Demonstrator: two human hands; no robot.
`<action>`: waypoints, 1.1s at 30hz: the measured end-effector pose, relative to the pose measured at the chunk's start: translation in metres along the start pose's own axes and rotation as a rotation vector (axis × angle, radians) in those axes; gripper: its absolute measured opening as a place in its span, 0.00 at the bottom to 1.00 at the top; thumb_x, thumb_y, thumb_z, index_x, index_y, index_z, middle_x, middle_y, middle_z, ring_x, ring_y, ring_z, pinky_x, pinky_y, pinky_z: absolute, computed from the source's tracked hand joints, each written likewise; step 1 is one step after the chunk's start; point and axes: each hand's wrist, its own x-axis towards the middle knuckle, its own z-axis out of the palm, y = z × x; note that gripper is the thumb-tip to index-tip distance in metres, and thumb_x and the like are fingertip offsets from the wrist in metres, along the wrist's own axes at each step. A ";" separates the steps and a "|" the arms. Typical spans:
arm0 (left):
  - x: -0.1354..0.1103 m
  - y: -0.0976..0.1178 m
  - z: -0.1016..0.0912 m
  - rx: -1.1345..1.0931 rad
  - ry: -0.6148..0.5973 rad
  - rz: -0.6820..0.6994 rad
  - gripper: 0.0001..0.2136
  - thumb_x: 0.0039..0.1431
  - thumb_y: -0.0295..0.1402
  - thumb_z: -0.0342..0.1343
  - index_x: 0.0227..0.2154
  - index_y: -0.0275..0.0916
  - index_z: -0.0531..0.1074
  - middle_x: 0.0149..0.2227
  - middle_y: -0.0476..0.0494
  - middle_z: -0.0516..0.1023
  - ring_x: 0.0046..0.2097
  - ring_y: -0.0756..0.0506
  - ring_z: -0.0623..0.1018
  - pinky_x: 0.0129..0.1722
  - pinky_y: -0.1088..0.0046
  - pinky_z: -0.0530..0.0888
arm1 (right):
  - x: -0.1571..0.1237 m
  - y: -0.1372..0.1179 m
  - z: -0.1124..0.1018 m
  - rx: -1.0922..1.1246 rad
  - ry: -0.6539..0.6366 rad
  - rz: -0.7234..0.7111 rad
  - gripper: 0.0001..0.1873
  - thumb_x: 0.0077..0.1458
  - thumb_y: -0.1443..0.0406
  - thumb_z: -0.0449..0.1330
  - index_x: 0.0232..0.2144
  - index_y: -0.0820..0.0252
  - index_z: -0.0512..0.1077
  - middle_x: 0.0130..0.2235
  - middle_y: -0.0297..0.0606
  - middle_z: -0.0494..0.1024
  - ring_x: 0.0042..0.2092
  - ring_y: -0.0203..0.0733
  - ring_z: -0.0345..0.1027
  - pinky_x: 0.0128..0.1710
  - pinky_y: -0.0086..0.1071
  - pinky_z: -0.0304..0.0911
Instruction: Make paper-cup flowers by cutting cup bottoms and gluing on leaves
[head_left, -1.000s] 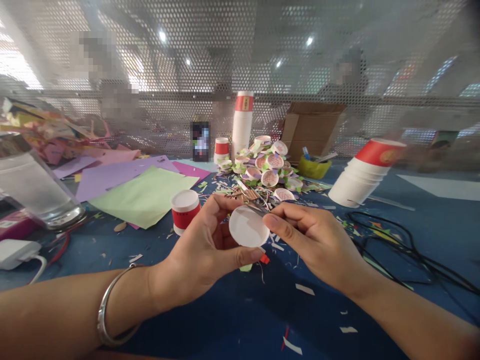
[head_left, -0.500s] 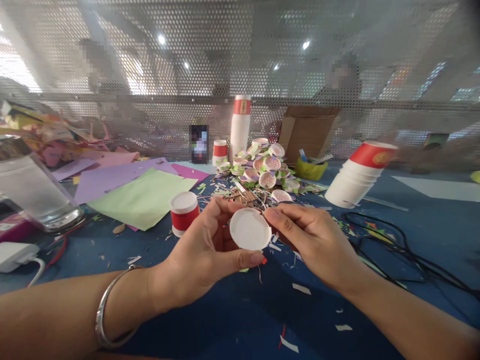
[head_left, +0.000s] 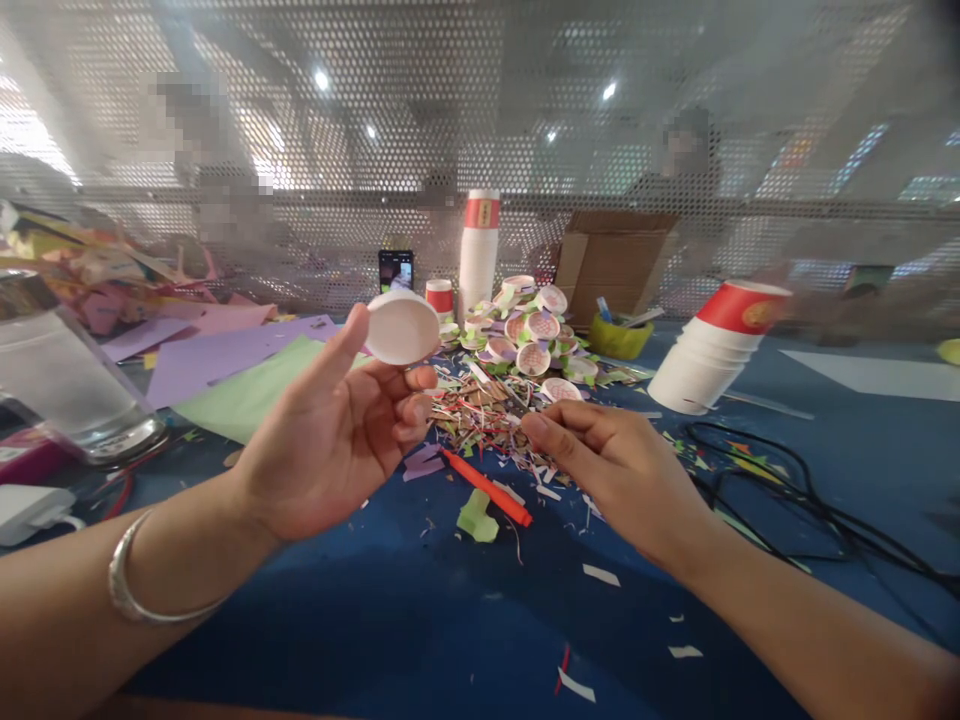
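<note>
My left hand is raised with a white cut-off paper cup bottom between its thumb and fingers, the shallow hollow turned toward me. My right hand is closed in a pinch over the pile of paper scraps. A small dark tip shows at its fingertips, too small to name. On the table below lie an orange-red pen, a green paper cut-out and a purple paper piece. Behind the scraps is a heap of decorated cup bottoms.
A tall cup stack stands at the back beside a phone. To the right are a leaning cup stack, a yellow-green holder and black cables. Coloured paper sheets and a water glass occupy the left.
My left hand has moved left and up with the cup bottom, away from my right hand, uncovering the pen and paper cut-outs. It now hides the red cup. My right hand has barely moved.
</note>
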 end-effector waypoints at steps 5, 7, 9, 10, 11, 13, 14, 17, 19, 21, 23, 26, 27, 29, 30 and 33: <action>-0.006 -0.016 -0.004 0.176 0.005 0.235 0.18 0.58 0.43 0.67 0.44 0.38 0.75 0.41 0.44 0.78 0.31 0.53 0.75 0.27 0.81 0.72 | 0.003 0.003 -0.003 -0.103 -0.025 0.008 0.32 0.59 0.36 0.57 0.22 0.56 0.67 0.20 0.27 0.58 0.23 0.34 0.50 0.22 0.32 0.45; -0.009 -0.027 -0.006 0.312 -0.038 0.356 0.20 0.54 0.36 0.71 0.48 0.41 0.73 0.46 0.43 0.79 0.36 0.50 0.78 0.32 0.79 0.75 | 0.004 0.005 -0.004 -0.147 -0.036 0.006 0.32 0.60 0.37 0.57 0.21 0.56 0.64 0.20 0.27 0.58 0.22 0.34 0.49 0.22 0.32 0.44; -0.011 -0.037 -0.009 0.484 -0.133 0.384 0.24 0.52 0.29 0.72 0.50 0.43 0.70 0.48 0.44 0.79 0.42 0.48 0.79 0.38 0.76 0.76 | 0.005 0.009 -0.004 -0.229 -0.052 0.006 0.31 0.61 0.38 0.56 0.22 0.56 0.65 0.19 0.28 0.59 0.22 0.34 0.51 0.22 0.32 0.45; -0.011 -0.042 -0.011 0.576 -0.182 0.357 0.24 0.52 0.27 0.71 0.51 0.43 0.70 0.48 0.43 0.79 0.43 0.47 0.79 0.40 0.75 0.76 | 0.005 0.011 -0.004 -0.291 -0.072 0.018 0.30 0.62 0.39 0.56 0.23 0.56 0.66 0.19 0.28 0.62 0.22 0.35 0.53 0.22 0.32 0.46; -0.011 -0.045 -0.013 0.657 -0.220 0.322 0.24 0.53 0.26 0.70 0.51 0.43 0.70 0.48 0.43 0.79 0.43 0.47 0.79 0.40 0.74 0.76 | 0.005 0.012 -0.004 -0.364 -0.103 0.037 0.28 0.62 0.41 0.57 0.24 0.56 0.68 0.20 0.30 0.65 0.23 0.36 0.55 0.23 0.32 0.46; -0.008 -0.047 -0.017 0.758 -0.232 0.267 0.22 0.55 0.28 0.69 0.51 0.41 0.69 0.47 0.42 0.79 0.42 0.46 0.79 0.38 0.73 0.74 | 0.006 0.015 -0.003 -0.513 -0.168 0.087 0.25 0.63 0.44 0.57 0.25 0.56 0.69 0.23 0.33 0.71 0.24 0.38 0.60 0.24 0.33 0.48; -0.006 -0.047 -0.019 0.770 -0.215 0.260 0.22 0.55 0.29 0.69 0.51 0.41 0.69 0.47 0.41 0.79 0.43 0.46 0.78 0.38 0.73 0.74 | 0.006 0.016 -0.002 -0.577 -0.193 0.110 0.24 0.63 0.46 0.57 0.25 0.55 0.69 0.25 0.35 0.73 0.26 0.39 0.62 0.25 0.33 0.49; 0.000 -0.044 -0.024 0.725 -0.182 0.244 0.25 0.54 0.31 0.70 0.52 0.41 0.66 0.47 0.41 0.78 0.44 0.45 0.78 0.37 0.73 0.72 | 0.008 0.015 0.000 -0.704 -0.218 0.131 0.23 0.64 0.47 0.55 0.25 0.55 0.67 0.29 0.38 0.77 0.29 0.43 0.67 0.27 0.35 0.51; 0.002 -0.042 -0.026 0.717 -0.184 0.208 0.25 0.54 0.32 0.70 0.51 0.40 0.66 0.46 0.41 0.78 0.43 0.45 0.77 0.37 0.73 0.72 | 0.007 0.013 0.001 -0.749 -0.225 0.133 0.22 0.65 0.47 0.54 0.27 0.55 0.67 0.30 0.39 0.78 0.30 0.45 0.69 0.28 0.35 0.51; 0.001 -0.041 -0.026 0.794 -0.203 0.178 0.24 0.55 0.35 0.70 0.50 0.40 0.66 0.44 0.42 0.79 0.41 0.45 0.78 0.36 0.72 0.72 | 0.007 0.011 0.002 -0.782 -0.233 0.131 0.20 0.66 0.49 0.55 0.30 0.55 0.69 0.31 0.41 0.80 0.32 0.48 0.72 0.29 0.36 0.51; 0.000 -0.038 -0.025 0.965 -0.250 0.187 0.22 0.56 0.38 0.69 0.50 0.40 0.69 0.41 0.43 0.80 0.37 0.46 0.77 0.33 0.72 0.71 | 0.005 0.009 0.003 -0.817 -0.240 0.133 0.17 0.66 0.51 0.56 0.32 0.56 0.70 0.32 0.42 0.81 0.35 0.51 0.75 0.29 0.36 0.51; -0.004 -0.031 -0.024 1.264 -0.347 0.355 0.18 0.57 0.40 0.68 0.49 0.41 0.76 0.36 0.46 0.80 0.32 0.46 0.75 0.32 0.72 0.70 | 0.003 0.009 0.004 -0.871 -0.240 0.119 0.16 0.66 0.52 0.56 0.34 0.56 0.71 0.32 0.43 0.81 0.36 0.54 0.77 0.28 0.36 0.50; -0.006 -0.027 -0.024 1.335 -0.356 0.432 0.17 0.58 0.40 0.68 0.48 0.41 0.78 0.35 0.46 0.79 0.32 0.46 0.75 0.34 0.72 0.70 | 0.002 0.008 0.005 -0.886 -0.243 0.109 0.16 0.66 0.52 0.56 0.34 0.56 0.71 0.32 0.43 0.81 0.37 0.55 0.77 0.29 0.36 0.50; -0.009 -0.021 -0.025 1.454 -0.337 0.526 0.15 0.60 0.40 0.65 0.49 0.42 0.80 0.34 0.46 0.79 0.33 0.45 0.75 0.38 0.70 0.71 | 0.001 0.008 0.006 -0.907 -0.250 0.093 0.16 0.67 0.52 0.56 0.34 0.57 0.71 0.33 0.44 0.82 0.37 0.56 0.77 0.29 0.36 0.50; -0.011 -0.019 -0.025 1.531 -0.329 0.514 0.16 0.60 0.40 0.65 0.49 0.42 0.80 0.36 0.44 0.79 0.35 0.43 0.76 0.39 0.69 0.72 | 0.001 0.008 0.006 -0.917 -0.254 0.091 0.15 0.67 0.52 0.56 0.35 0.57 0.71 0.33 0.44 0.82 0.38 0.56 0.78 0.29 0.36 0.50; -0.017 -0.012 -0.023 1.854 -0.348 0.312 0.16 0.61 0.38 0.61 0.50 0.40 0.79 0.44 0.39 0.79 0.41 0.38 0.78 0.41 0.64 0.73 | 0.000 0.007 0.006 -0.929 -0.256 0.102 0.14 0.67 0.54 0.56 0.36 0.56 0.71 0.34 0.43 0.82 0.38 0.55 0.77 0.30 0.37 0.52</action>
